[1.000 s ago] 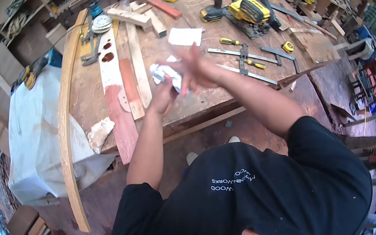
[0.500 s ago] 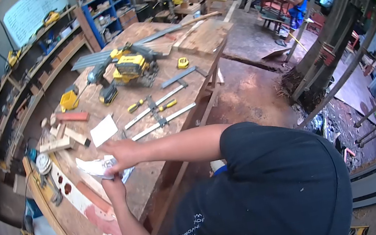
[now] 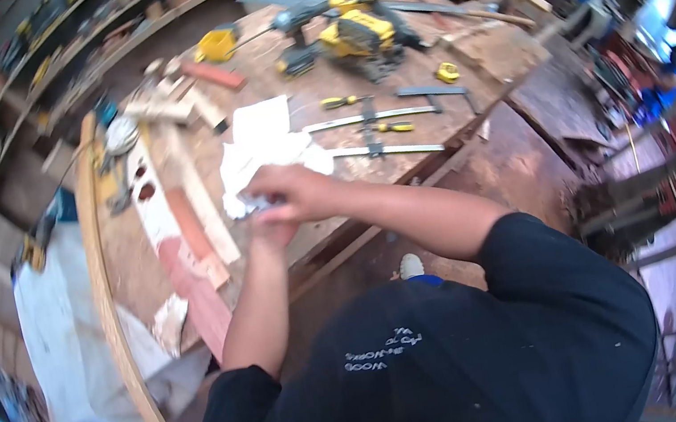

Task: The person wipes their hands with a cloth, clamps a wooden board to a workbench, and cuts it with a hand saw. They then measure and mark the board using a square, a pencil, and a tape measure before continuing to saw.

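Note:
Both my hands are close together over the near side of the workbench. My right hand (image 3: 299, 192) is closed, its fingers bent at a crumpled white sheet (image 3: 240, 177), paper or thin plastic. Just below it is my left hand (image 3: 274, 231), closed at the lower edge of the same sheet, its fingers partly hidden by the right hand. Beyond the sheet lies a flat white paper (image 3: 261, 118). To the right lie bar clamps (image 3: 403, 146) with yellow handles.
A yellow circular saw (image 3: 359, 34) and a yellow tape measure (image 3: 447, 72) sit farther back on the workbench (image 3: 324, 236). Wood offcuts (image 3: 158, 112), a partly white board (image 3: 152, 209) and an orange-red strip (image 3: 188, 224) lie left. A long wooden edge (image 3: 101, 280) curves alongside.
The view has swung left and down, so the bench things sit farther right. The white sheet looks more spread out beyond my hands, which remain together on it.

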Demonstrator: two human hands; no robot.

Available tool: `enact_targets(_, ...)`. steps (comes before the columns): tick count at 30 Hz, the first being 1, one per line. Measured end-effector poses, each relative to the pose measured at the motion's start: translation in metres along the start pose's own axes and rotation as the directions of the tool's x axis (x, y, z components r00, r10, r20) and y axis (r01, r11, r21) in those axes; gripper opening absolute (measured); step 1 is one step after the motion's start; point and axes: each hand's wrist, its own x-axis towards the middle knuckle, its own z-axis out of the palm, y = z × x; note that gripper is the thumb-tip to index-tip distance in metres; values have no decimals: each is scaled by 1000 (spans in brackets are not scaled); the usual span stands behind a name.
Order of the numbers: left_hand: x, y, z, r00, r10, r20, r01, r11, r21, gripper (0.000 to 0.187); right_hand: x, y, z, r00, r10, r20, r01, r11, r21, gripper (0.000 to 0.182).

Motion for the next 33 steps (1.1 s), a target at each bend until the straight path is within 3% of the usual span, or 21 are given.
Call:
enact_targets(1, -1, 1, 3, 998, -45, 38, 50, 987, -155, 41, 3, 33, 8, 945, -266, -190, 243, 960, -137, 43)
enact_targets(2, -3, 2, 10, 992, -83, 91, 107, 947, -303, 42, 1, -12, -13, 920, 391, 7, -354, 826, 438, 54)
enact_targets(4, -7, 10, 52, 978, -42, 206, 51, 998, -38, 44, 4, -5, -27, 946, 324, 25, -259, 704, 661, 60)
enact_targets(6, -13, 12, 62, 981, -24, 195, 42, 995, -88, 38, 3, -11, -24, 940, 268, 209, -327, 546, 771, 61)
enact_targets(9, -11, 12, 56, 984, -157, -81, 176, 909, 377, 28, 10, 10, -23, 888, 374, 266, -457, 672, 583, 68)
enact_targets(10, -8, 10, 53, 984, -158, -81, 177, 910, 375, 28, 15, 22, -18, 887, 376, 266, -459, 671, 582, 68)
enact_targets(12, -5, 5, 45, 981, 108, -163, 21, 769, 639, 26, 26, 41, 3, 991, 66, -115, -70, 997, -28, 85)
enact_targets(14, -6, 5, 60, 950, 180, -254, 16, 786, 618, 29, 29, 13, 10, 975, 176, -139, -161, 981, 112, 90)
enact_targets(16, -10, 7, 77, 877, 414, -244, -229, 807, 544, 31, 33, -4, 13, 979, 169, -115, -152, 977, 148, 91)
enact_targets(18, -6, 3, 70, 834, 487, -260, -297, 793, 532, 32, 30, -10, 17, 976, 180, -119, -162, 976, 147, 92)
enact_targets(20, 9, -4, 28, 821, 539, -189, -437, 805, 401, 33, 21, 1, 24, 962, -191, -195, 110, 925, -365, 93)
enact_targets(21, -10, 25, 81, 725, 501, -473, -133, 776, 617, 34, 12, -3, 23, 954, -270, -132, 186, 875, -447, 89)
enact_targets(22, 0, 37, 53, 739, 445, -506, -162, 846, 508, 39, 9, -8, 17, 954, -273, -125, 192, 875, -444, 89)
enact_targets(24, -2, 53, 35, 920, 359, -157, -316, 917, 242, 43, 5, -25, -1, 993, 87, 84, -105, 964, 243, 83)
enact_targets(25, -14, 65, 50, 981, 191, -25, -184, 968, 171, 47, 6, -31, -14, 957, 185, 225, -268, 862, 430, 77)
enact_targets(26, -14, 68, 42, 982, 189, -24, -182, 968, 172, 47, 10, -28, -18, 957, 185, 223, -267, 862, 431, 77)
enact_targets(27, -16, 70, 47, 968, -65, 241, -32, 925, 378, 45, 13, -25, -20, 898, 220, 382, -403, 759, 512, 75)
enact_targets(28, -18, 72, 53, 834, -357, 421, 46, 805, 592, 43, 14, -22, -20, 815, 224, 534, -538, 633, 557, 74)
enact_targets(29, -24, 54, 62, 978, -179, 106, 89, 820, 565, 32, 13, -11, -6, 868, 288, 404, -486, 654, 580, 76)
enact_targets(30, -20, 39, 63, 998, -28, 54, -9, 816, 579, 38, 20, -12, -8, 817, 441, 372, -577, 644, 503, 74)
enact_targets(33, -17, 11, 51, 953, 245, -178, -97, 803, 588, 22, 27, -8, 1, 823, 516, 238, -561, 802, 202, 68)
